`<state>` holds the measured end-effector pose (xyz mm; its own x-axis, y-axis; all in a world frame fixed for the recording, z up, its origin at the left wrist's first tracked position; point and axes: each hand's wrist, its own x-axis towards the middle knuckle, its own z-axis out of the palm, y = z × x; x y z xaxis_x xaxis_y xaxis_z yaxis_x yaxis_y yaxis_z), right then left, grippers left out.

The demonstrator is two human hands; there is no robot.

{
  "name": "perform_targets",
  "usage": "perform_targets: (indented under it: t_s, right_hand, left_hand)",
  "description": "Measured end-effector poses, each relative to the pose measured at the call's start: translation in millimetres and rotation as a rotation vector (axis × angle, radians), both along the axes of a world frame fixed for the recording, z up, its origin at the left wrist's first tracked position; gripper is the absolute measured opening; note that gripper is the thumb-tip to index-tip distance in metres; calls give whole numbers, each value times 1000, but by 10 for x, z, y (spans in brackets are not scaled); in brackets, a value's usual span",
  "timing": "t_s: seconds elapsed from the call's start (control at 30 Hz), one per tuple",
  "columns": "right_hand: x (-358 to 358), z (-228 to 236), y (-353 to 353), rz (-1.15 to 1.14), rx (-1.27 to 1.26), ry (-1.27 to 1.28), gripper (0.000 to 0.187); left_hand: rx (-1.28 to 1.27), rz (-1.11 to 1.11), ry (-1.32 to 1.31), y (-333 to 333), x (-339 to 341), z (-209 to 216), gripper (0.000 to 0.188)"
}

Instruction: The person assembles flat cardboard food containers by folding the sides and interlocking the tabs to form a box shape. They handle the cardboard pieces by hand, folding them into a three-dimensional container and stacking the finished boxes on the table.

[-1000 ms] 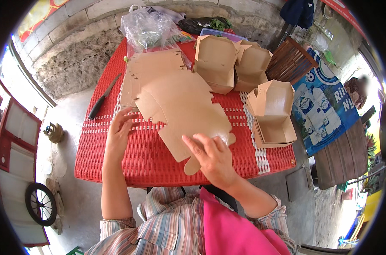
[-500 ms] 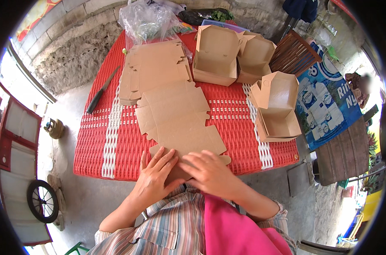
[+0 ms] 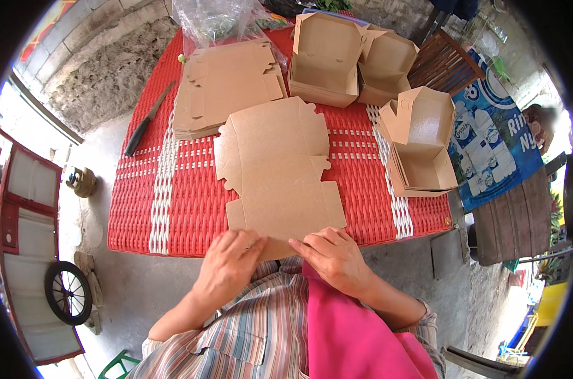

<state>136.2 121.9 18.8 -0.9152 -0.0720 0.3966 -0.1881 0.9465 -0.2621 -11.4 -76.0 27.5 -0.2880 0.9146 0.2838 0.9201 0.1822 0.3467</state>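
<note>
A flat brown cardboard box blank (image 3: 277, 170) lies unfolded before me, its near flap reaching over the table's front edge. My left hand (image 3: 231, 260) grips the left part of that near flap, fingers curled on top. At the flap's right part, my right hand (image 3: 332, 258) pinches the card, thumb side toward the middle. Behind the blank, to the left, rests a stack of flat box blanks (image 3: 226, 85). Folded boxes with raised lids stand to the right: a large stack (image 3: 324, 60), another (image 3: 385, 63) beside it, and a nearer one (image 3: 422, 145).
The red and white woven table (image 3: 173, 208) carries everything. A knife with a black handle (image 3: 149, 120) lies at its left. At the back sits a clear plastic bag (image 3: 220, 22). A wooden chair (image 3: 443, 63) and a blue banner (image 3: 488, 139) are at the right.
The blank has straightened and slid off the stack, lying squarer to me. Both hands have moved from pressing on its near flap to gripping it, the right hand shifting rightward.
</note>
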Motion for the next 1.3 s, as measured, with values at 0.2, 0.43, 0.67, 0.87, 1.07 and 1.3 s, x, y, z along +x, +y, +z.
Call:
perform_targets:
  t_s: [0.2, 0.43, 0.67, 0.87, 1.07, 1.3]
  right_hand:
    - [-120, 82, 58, 32, -36, -45, 28]
    - [-278, 151, 418, 75, -519, -254, 17]
    - [-509, 169, 538, -47, -880, -549, 21]
    - [-509, 151, 434, -78, -443, -276, 19]
    - [-291, 108, 12, -52, 136, -69, 22]
    - [-107, -84, -118, 14, 2, 59, 42]
  left_hand:
    - [136, 126, -71, 109, 156, -9, 22]
    - [187, 191, -162, 140, 45, -34, 6]
    - [148, 344, -297, 215, 28, -28, 22]
    - [105, 330, -78, 249, 57, -16, 24]
    - [179, 90, 43, 219, 43, -154, 33]
    - [165, 49, 13, 98, 120, -261, 40]
